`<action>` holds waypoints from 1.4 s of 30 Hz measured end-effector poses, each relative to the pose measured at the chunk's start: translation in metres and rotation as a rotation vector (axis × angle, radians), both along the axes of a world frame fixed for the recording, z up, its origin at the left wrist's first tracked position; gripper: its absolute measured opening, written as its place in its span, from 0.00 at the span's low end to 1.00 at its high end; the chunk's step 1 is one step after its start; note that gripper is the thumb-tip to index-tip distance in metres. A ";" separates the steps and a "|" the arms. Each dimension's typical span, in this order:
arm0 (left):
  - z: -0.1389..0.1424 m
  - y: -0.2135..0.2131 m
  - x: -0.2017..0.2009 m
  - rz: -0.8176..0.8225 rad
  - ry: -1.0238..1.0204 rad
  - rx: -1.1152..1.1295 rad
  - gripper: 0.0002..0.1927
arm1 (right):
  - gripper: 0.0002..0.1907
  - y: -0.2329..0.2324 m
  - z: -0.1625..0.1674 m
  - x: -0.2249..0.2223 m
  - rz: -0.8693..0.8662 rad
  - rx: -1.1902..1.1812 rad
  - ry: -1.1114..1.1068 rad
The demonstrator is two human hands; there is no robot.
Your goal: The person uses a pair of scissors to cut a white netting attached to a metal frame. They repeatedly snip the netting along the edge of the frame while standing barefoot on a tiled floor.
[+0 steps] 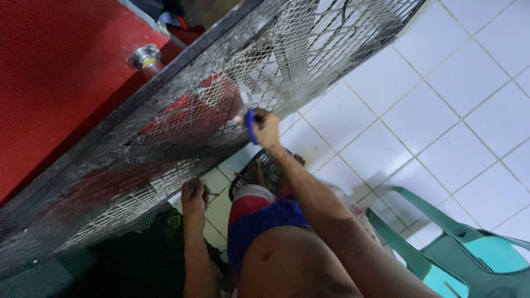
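Note:
A large mesh screen in a dark paint-flecked metal frame point(182, 69) slants across the view, its expanded wire mesh point(232, 94) dusted white. My right hand point(266, 128) is raised against the mesh and grips a blue-handled tool point(250, 124), likely a brush, whose tip touches the wire. My left hand point(194, 196) sits lower, closed on the bottom edge of the frame with a thin object between the fingers that I cannot identify. My knee in red and blue shorts point(259, 218) is under the screen.
A red door point(61, 72) with a round metal knob point(143, 56) stands behind the screen at left. White floor tiles point(441, 105) spread to the right. A green plastic chair point(469, 254) stands at bottom right. A sandalled foot point(265, 171) rests on the tiles.

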State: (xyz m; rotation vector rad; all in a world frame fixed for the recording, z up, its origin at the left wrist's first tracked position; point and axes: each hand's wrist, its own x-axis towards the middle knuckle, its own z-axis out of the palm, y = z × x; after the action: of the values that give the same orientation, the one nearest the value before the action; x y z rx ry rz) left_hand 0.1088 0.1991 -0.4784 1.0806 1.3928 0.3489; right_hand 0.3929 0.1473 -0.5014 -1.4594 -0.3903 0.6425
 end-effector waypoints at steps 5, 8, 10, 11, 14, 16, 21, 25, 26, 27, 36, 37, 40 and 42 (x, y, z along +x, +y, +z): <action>-0.007 -0.006 -0.008 0.029 0.045 -0.019 0.03 | 0.23 -0.059 0.000 0.056 0.088 -0.317 -0.246; -0.009 -0.005 0.008 -0.004 0.098 0.019 0.02 | 0.27 -0.081 0.021 0.065 0.120 -0.480 -0.389; -0.010 -0.002 0.026 -0.031 -0.013 0.014 0.06 | 0.30 -0.086 0.036 0.075 0.113 -0.555 -0.468; -0.011 -0.003 0.033 -0.040 -0.065 0.010 0.09 | 0.31 -0.086 0.042 0.084 0.128 -0.602 -0.534; -0.014 -0.006 0.060 -0.033 -0.196 -0.058 0.06 | 0.32 -0.077 0.059 0.105 0.081 -0.629 -0.720; -0.016 -0.008 0.074 -0.050 -0.151 -0.077 0.09 | 0.31 -0.073 0.069 0.122 0.080 -0.678 -0.801; -0.016 -0.015 0.084 -0.103 -0.219 -0.108 0.13 | 0.30 -0.071 0.091 0.147 0.201 -0.830 -1.005; -0.018 -0.014 0.074 -0.092 -0.201 -0.136 0.14 | 0.24 -0.064 0.108 0.168 0.309 -0.913 -1.091; -0.020 -0.014 0.071 -0.088 -0.214 -0.144 0.14 | 0.23 -0.061 0.113 0.173 0.338 -0.952 -1.116; -0.022 -0.012 0.069 -0.094 -0.226 -0.146 0.13 | 0.22 -0.057 0.118 0.178 0.368 -0.992 -1.143; -0.035 -0.014 0.066 -0.090 -0.234 -0.160 0.10 | 0.17 -0.028 0.138 0.202 0.655 -1.197 -1.340; -0.035 -0.015 0.069 -0.111 -0.224 -0.149 0.11 | 0.20 -0.027 0.134 0.205 0.690 -1.230 -1.293; -0.034 -0.018 0.082 -0.157 -0.201 -0.132 0.11 | 0.28 -0.029 0.116 0.220 0.752 -1.249 -1.261; -0.032 -0.019 0.088 -0.176 -0.194 -0.123 0.11 | 0.28 -0.035 0.099 0.231 0.727 -1.158 -1.395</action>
State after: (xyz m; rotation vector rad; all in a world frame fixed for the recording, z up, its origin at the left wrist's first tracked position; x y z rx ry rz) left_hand 0.1969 0.1803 -0.5099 1.0312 1.1245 0.2303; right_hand 0.6241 0.1120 -0.4025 -2.7943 -1.9232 0.2433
